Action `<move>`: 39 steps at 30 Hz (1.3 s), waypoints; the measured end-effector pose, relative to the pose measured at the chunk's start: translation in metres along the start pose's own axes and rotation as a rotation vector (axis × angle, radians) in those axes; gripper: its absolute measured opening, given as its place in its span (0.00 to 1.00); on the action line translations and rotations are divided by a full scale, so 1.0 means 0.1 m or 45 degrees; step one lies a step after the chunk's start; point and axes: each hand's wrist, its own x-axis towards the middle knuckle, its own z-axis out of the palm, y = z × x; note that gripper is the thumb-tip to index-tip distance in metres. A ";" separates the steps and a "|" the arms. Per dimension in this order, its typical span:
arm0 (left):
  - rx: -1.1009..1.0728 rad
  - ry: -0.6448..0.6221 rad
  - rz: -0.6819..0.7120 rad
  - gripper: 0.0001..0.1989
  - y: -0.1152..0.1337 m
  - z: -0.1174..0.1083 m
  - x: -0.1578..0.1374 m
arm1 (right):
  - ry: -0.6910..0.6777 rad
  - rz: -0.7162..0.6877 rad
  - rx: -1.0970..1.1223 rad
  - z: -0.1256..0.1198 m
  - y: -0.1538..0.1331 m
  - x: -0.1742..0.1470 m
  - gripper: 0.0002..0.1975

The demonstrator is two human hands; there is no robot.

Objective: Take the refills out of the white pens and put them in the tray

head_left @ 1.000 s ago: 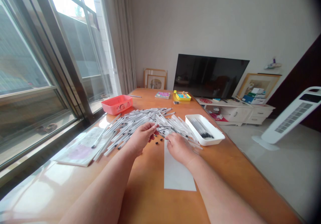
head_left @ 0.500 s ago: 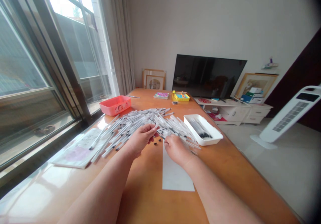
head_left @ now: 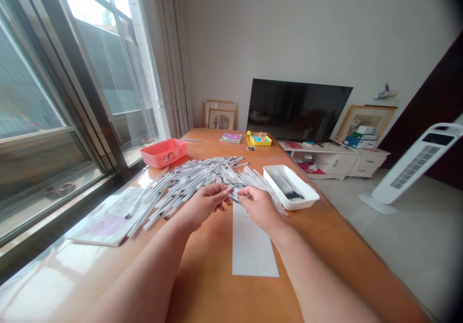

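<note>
I work on a glossy wood-look bench [head_left: 202,279]: pale plastic pens [head_left: 185,182] toward eleven o'clock, smooth plastic tray [head_left: 306,202] toward one.

Left arm [head_left: 150,265]: the one at 7 o'clock, bare right down to the edge of view, pretty wide low down, slims toward the wrist [head_left: 191,221]
Right arm [head_left: 318,274]: over at 5 o'clock, same deal, bare with a smooth taper
Left hand [head_left: 204,204]: bare, just 7 o'clock of centre
Right hand [head_left: 259,208]: bare too, rounded back, 5 o'clock of centre
Nails: too small to make out tbh
</note>
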 end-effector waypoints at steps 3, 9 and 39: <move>0.024 -0.054 -0.013 0.19 0.00 0.02 -0.01 | 0.030 0.082 0.289 -0.08 -0.10 0.00 0.12; 0.071 -0.117 0.022 0.18 -0.01 0.03 -0.03 | 0.020 0.044 0.432 -0.11 -0.18 -0.03 0.12; 0.172 -0.169 -0.006 0.20 -0.03 0.02 -0.02 | -0.141 0.034 0.395 -0.15 -0.17 -0.05 0.11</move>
